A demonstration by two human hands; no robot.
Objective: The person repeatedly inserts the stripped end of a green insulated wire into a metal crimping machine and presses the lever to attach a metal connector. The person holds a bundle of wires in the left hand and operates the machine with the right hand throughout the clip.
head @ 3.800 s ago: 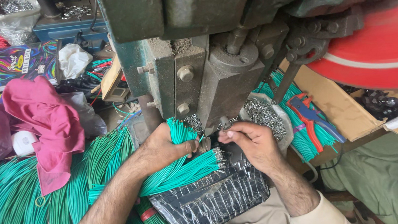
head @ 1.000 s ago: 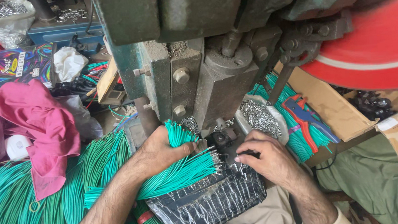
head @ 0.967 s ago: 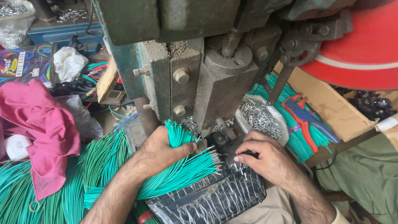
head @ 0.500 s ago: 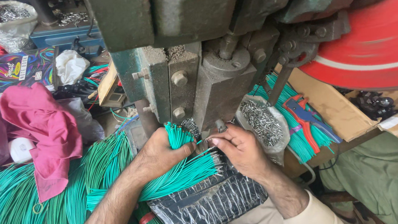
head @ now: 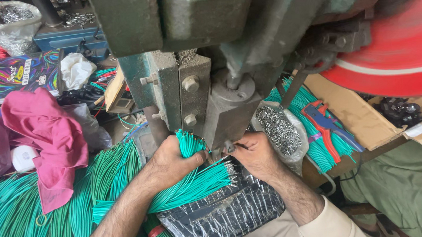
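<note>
Green wires (head: 196,183) gripped in left hand (head: 171,160); right hand (head: 254,153) pinching one (under press (head: 226,117))

Fist-gripped green wire bundle (head: 196,178), ends bared

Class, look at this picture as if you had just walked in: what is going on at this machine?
A person sits at a green metal press with a red wheel at its side. The left hand grips a bundle of green wires, their ends fanned toward the machine. The right hand pinches something small right under the press head; what it holds is hidden. A bag of small metal pieces lies beside it, and many more green wires are heaped on the left.
</note>
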